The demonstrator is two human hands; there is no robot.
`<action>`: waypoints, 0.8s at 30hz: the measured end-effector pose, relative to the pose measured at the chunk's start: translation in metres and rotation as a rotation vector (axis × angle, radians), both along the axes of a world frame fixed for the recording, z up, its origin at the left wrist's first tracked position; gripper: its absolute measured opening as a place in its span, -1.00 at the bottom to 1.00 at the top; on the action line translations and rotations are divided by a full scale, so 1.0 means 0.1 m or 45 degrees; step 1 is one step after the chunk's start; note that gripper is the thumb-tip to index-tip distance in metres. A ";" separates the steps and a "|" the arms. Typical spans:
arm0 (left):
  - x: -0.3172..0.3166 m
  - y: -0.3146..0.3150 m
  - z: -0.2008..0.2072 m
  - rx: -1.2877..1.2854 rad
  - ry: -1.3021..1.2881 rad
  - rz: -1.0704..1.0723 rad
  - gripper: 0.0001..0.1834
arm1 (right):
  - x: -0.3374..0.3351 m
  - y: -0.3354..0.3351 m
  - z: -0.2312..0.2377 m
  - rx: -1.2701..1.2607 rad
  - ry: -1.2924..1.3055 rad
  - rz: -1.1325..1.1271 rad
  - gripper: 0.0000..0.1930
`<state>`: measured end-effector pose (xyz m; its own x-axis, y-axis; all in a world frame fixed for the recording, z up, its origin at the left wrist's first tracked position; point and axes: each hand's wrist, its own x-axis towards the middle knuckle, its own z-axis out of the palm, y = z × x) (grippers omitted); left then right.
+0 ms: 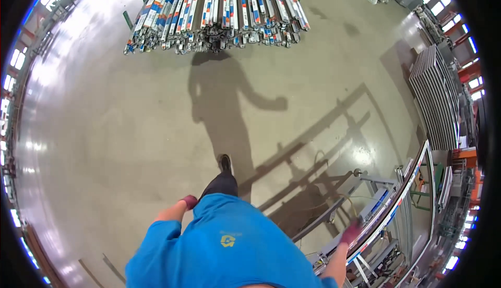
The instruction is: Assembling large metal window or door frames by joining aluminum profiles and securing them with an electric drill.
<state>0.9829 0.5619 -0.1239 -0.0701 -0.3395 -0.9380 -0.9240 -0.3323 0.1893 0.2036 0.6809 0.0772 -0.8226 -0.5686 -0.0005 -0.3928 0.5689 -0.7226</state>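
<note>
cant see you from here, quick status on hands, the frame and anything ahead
Left hand low at side, grip unclear. Right hand blurred beside long frame, contact unclear. Big stack of bars ahead.

open floor (104,110) ahead and left, bundled profiles (219,14) blocking farther ahead, long metal frame (395,204) barring the right
</note>
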 end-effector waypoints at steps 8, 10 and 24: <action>0.79 -2.38 1.08 -0.790 0.376 0.901 -0.51 | 2.44 -4.27 -0.36 0.593 -0.178 1.121 -0.45; 1.16 -2.62 1.06 -0.922 0.355 1.123 -0.54 | 3.01 -5.27 -0.27 0.472 -0.282 1.240 -0.36; 0.56 -1.31 0.93 -0.515 -0.369 0.500 -0.60 | 3.75 -11.42 -1.78 0.325 0.002 0.971 0.08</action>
<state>1.0387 0.4310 -0.0312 0.3697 -0.6199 -0.6921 -0.7802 -0.6116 0.1311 0.5783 -0.4608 -0.1008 -0.2075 -0.9564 -0.2058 -0.7407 0.2910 -0.6056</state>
